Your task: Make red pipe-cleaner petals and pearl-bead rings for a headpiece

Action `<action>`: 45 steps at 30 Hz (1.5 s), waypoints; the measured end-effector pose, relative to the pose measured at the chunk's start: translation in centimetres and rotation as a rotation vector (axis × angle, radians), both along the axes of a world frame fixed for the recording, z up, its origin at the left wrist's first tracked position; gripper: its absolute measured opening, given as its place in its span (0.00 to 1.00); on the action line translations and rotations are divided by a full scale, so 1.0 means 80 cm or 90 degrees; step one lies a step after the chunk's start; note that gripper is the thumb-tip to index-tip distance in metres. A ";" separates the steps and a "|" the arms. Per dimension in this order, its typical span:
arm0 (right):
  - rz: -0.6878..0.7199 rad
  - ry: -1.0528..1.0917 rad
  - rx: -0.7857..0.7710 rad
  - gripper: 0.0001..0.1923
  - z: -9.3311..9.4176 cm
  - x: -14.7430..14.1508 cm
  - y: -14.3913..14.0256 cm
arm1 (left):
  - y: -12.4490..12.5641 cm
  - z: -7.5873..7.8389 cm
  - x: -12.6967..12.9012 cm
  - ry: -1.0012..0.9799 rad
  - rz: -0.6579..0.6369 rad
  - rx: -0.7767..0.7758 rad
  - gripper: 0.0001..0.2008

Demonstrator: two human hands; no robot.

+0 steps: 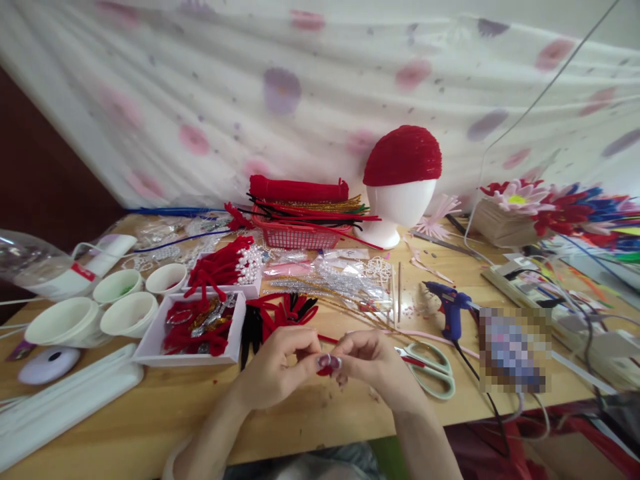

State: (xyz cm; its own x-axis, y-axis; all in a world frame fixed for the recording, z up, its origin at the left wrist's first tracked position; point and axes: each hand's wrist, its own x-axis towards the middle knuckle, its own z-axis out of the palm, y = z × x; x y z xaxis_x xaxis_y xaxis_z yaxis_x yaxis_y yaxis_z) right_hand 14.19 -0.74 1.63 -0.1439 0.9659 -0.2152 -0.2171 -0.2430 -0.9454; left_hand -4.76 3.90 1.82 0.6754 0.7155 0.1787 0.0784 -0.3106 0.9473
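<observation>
we see both hands meeting just above the near edge of the wooden table [150, 413]. the left hand [273, 370] and the right hand [373, 363] pinch together on a short red pipe cleaner [327, 368], fingertips closed narrowly around it; the piece sits between the two grips and is mostly hidden. just right of the grip lie pale green scissors [433, 367], and beyond them a blue glue gun [450, 310]. left of the grip stands a white tray [190, 357] of red pieces; farther left, white cups [127, 313]. well beyond the grip, a red basket [297, 235] and a foam head with a red cap [403, 157].
</observation>
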 end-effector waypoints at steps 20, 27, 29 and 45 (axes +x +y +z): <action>-0.140 0.168 -0.043 0.15 -0.008 -0.018 0.001 | -0.010 -0.004 0.017 -0.079 0.068 -0.155 0.15; -0.246 0.190 -0.047 0.15 -0.017 -0.041 -0.008 | -0.015 -0.019 0.033 -0.178 0.211 -0.171 0.16; -0.250 0.181 -0.051 0.16 -0.018 -0.040 -0.008 | -0.014 -0.020 0.033 -0.192 0.216 -0.178 0.16; -0.233 0.040 0.049 0.14 -0.032 -0.042 -0.001 | -0.011 -0.018 0.035 -0.223 0.329 -0.106 0.14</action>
